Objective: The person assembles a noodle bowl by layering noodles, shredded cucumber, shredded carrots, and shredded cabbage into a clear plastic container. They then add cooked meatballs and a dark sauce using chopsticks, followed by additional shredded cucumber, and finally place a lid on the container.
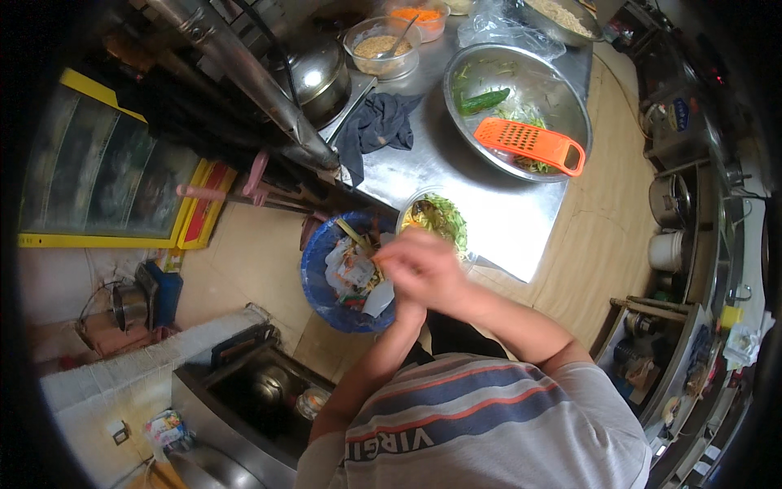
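Note:
My right hand (428,265) crosses over my left hand (410,308) between the waste bin (309,277) and a bowl (401,213) at the table's near edge. Motion smears the right hand, and I cannot make out anything in its fingers. The left hand's fingers are hidden beneath it. Shredded cucumber (450,220) and some yellow shreds lie in that bowl. Farther right, a large steel basin (454,110) holds an orange grater (529,142), a piece of cucumber (485,101) and green shreds.
A dark cloth (387,122) lies on the steel table (509,236). Behind it are a bowl of chopped bits with a spoon (399,37), a tub of orange shreds (419,15) and a lidded pot (314,77). Clear plastic bags (505,28) lie beside the basin. Shelves (652,350) stand at right.

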`<state>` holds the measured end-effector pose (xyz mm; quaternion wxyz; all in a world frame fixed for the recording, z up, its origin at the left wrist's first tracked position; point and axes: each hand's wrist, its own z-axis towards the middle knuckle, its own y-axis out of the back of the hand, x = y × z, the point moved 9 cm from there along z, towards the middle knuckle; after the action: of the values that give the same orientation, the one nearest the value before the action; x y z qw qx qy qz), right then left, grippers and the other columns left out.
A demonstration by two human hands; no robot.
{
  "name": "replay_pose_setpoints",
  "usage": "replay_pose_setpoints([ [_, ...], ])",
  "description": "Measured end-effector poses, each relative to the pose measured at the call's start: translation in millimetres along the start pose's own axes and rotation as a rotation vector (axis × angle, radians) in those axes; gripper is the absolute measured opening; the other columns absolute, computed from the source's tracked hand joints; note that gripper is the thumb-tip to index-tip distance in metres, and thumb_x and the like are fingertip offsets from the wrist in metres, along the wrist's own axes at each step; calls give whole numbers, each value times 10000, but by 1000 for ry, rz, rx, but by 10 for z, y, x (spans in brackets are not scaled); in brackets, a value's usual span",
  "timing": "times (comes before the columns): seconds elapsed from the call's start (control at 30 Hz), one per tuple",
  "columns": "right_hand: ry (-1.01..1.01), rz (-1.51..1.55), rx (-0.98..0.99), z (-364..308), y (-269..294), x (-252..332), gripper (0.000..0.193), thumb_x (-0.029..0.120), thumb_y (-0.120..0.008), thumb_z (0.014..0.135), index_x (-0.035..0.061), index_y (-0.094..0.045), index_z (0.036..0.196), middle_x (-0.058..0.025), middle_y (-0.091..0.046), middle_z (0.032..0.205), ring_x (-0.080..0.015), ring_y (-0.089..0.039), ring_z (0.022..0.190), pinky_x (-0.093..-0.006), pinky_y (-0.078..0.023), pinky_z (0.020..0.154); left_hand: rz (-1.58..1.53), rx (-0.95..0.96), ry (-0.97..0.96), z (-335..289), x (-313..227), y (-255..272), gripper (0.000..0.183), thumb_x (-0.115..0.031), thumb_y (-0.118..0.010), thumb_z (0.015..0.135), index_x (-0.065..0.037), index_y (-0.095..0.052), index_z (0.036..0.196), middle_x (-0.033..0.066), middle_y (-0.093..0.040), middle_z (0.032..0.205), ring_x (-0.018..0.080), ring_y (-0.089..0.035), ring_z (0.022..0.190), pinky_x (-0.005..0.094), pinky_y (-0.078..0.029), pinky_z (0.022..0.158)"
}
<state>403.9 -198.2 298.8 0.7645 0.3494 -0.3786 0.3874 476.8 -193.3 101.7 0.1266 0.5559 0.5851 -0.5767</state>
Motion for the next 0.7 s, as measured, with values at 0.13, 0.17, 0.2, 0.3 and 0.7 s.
replay_pose_setpoints([
  [0.13, -18, -481, 218, -159, -703, -159, 272, 79, -634, 757, 75, -638, 1029, -77, -540, 761, -283, -584, 718, -387, -478, 590, 9, 38, -1, 35, 78, 70, 494, -27, -538, 854, -13, -312, 1293, 100, -434, 1272, 174, -455, 1136, 312, -358, 992],
  [0.17, -8, -523, 225, -154, -738, -142, 286, 81, -629, 756, 78, -633, 1042, -80, -532, 758, -283, -587, 723, -398, -478, 588, 9, 39, 2, 26, 84, 99, 496, -27, -538, 854, -12, -311, 1294, 100, -433, 1273, 174, -454, 1137, 312, -357, 992],
  [0.2, -27, -472, 196, -173, -664, -118, 232, 84, -635, 757, 67, -654, 988, -87, -551, 755, -287, -592, 719, -396, -488, 618, 2, 28, 9, 27, 101, 128, 497, -27, -538, 855, -12, -309, 1296, 100, -433, 1274, 174, -453, 1139, 312, -357, 993],
  [0.3, 38, -394, -100, -49, -142, -123, 158, 78, -635, 760, 59, -674, 912, -93, -570, 742, -294, -598, 709, -386, -495, 633, -44, -33, 28, -21, 130, 207, 502, -28, -539, 855, -12, -305, 1300, 101, -432, 1276, 175, -450, 1143, 313, -356, 994],
  [0.7, -293, -843, 197, -148, 46, -1075, 118, 158, -616, 752, 63, -681, 777, -111, -600, 769, -297, -615, 749, -404, -502, 670, 80, -89, 111, -88, 49, 124, 531, -36, -560, 839, -14, -308, 1305, 100, -434, 1273, 173, -441, 1151, 316, -351, 996],
])
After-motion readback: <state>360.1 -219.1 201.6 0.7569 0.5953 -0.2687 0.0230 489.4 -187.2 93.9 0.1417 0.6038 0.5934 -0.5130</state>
